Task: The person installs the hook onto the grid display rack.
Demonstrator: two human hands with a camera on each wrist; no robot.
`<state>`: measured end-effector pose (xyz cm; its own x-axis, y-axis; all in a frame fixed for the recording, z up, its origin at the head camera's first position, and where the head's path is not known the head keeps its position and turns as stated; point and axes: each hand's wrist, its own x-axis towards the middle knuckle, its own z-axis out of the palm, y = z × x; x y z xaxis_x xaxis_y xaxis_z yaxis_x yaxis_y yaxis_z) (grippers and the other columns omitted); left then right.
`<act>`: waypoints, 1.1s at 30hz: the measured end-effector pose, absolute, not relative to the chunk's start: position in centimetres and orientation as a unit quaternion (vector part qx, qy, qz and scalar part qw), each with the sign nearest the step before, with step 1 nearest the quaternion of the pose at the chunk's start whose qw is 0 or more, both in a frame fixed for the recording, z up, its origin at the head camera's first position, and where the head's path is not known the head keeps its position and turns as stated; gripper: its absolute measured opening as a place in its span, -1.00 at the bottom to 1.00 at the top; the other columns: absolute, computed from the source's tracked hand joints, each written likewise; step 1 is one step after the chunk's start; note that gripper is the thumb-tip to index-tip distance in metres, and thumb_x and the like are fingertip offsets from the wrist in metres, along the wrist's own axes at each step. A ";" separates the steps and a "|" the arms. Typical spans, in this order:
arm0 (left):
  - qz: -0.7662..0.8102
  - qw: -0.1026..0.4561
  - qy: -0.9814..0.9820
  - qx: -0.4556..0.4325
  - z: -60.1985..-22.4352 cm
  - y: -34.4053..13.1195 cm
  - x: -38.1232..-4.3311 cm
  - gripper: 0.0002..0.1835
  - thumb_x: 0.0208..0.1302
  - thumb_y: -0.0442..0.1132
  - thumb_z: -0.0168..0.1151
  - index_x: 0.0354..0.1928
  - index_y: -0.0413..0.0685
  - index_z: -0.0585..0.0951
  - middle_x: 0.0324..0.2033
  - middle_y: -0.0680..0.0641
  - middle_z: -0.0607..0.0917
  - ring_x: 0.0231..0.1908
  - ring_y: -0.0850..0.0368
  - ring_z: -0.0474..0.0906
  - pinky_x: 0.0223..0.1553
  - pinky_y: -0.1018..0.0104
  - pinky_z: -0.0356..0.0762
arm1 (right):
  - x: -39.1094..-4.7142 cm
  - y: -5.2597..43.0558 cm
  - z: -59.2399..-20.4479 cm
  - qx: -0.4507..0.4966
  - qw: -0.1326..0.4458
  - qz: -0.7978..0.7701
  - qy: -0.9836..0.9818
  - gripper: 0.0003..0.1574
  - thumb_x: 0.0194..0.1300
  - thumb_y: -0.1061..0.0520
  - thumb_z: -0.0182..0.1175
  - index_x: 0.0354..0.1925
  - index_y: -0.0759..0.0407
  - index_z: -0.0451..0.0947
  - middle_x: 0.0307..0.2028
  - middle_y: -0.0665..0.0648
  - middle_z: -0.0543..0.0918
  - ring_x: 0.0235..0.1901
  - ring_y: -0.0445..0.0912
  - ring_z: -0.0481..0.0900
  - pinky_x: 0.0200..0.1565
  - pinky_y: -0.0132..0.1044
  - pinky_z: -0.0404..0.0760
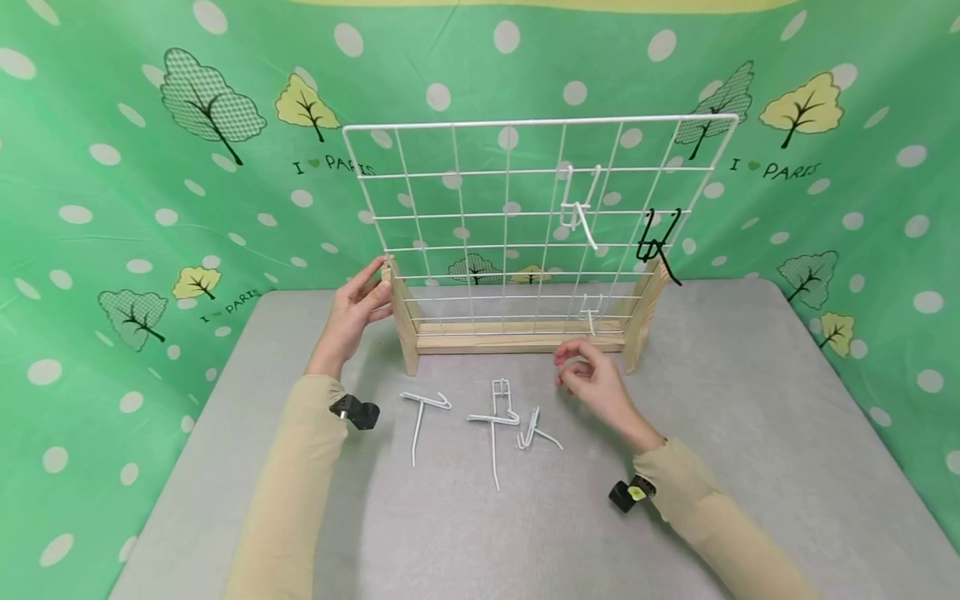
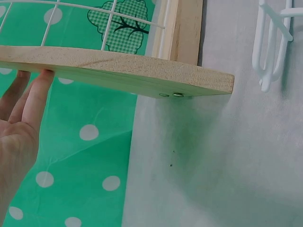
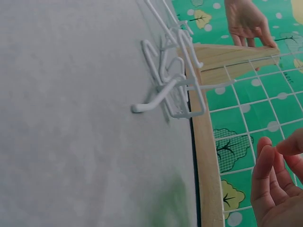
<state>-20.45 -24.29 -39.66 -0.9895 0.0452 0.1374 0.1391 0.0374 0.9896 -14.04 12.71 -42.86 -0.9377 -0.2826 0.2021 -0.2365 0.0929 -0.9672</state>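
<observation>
My left hand (image 1: pixel 352 312) grips the upper end of the wooden side post (image 1: pixel 406 325) of a display rack, its fingertips on the wood in the left wrist view. My right hand (image 1: pixel 596 387) hovers in front of the rack's right half, fingers loosely bent and thumb by the fingertips, nothing visible between them. A white wire grid (image 1: pixel 540 122) stands upright in the rack. From it hang a white hook (image 1: pixel 577 208), a black hook (image 1: pixel 656 247) and a small white hook (image 1: pixel 590 314) low down, just above my right hand.
Several white wire hooks lie on the grey table, among them a left one (image 1: pixel 422 404), a middle one (image 1: pixel 493 419) and a right one (image 1: pixel 532 432). A wooden crossbar (image 1: pixel 517 343) joins the rack's posts. Behind hangs a green dotted cloth (image 1: pixel 247 50).
</observation>
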 end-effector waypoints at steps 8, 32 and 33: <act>-0.694 0.034 -0.716 -0.066 -39.7 -24.2 -20.4 -0.42 0.46 -0.28 0.04 0.46 -0.14 0.19 0.32 -0.37 0.30 -0.10 0.23 0.59 -0.06 0.34 0.62 | -13.7 12.8 -43.8 -0.188 0.028 -0.625 0.757 -0.69 0.11 0.62 0.01 -0.12 0.59 0.43 -0.22 0.52 0.51 -0.38 0.36 0.56 -0.49 -0.19 0.65; -0.694 0.038 -0.716 -0.065 -39.6 -24.1 -20.2 -0.42 0.46 -0.27 0.04 0.47 -0.12 0.19 0.33 -0.36 0.29 -0.08 0.19 0.59 -0.04 0.31 0.61 | -13.0 12.8 -45.9 -0.278 0.063 -0.573 0.768 -0.75 0.15 0.58 0.14 -0.15 0.56 0.48 -0.22 0.49 0.57 -0.22 0.29 0.55 -0.28 -0.25 0.63; -0.694 0.038 -0.716 -0.065 -39.6 -24.1 -20.2 -0.42 0.47 -0.27 0.04 0.47 -0.12 0.19 0.33 -0.35 0.29 -0.06 0.17 0.58 -0.04 0.30 0.61 | -13.2 12.9 -46.5 -0.287 0.063 -0.573 0.765 -0.75 0.14 0.58 0.15 -0.15 0.54 0.49 -0.21 0.48 0.57 -0.21 0.27 0.55 -0.25 -0.20 0.64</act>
<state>-20.21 -24.10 -39.62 -0.9887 0.0394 0.1444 0.1456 0.0287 0.9889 -13.21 12.87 -46.54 -0.8268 -0.5123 0.2324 -0.3670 0.1780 -0.9130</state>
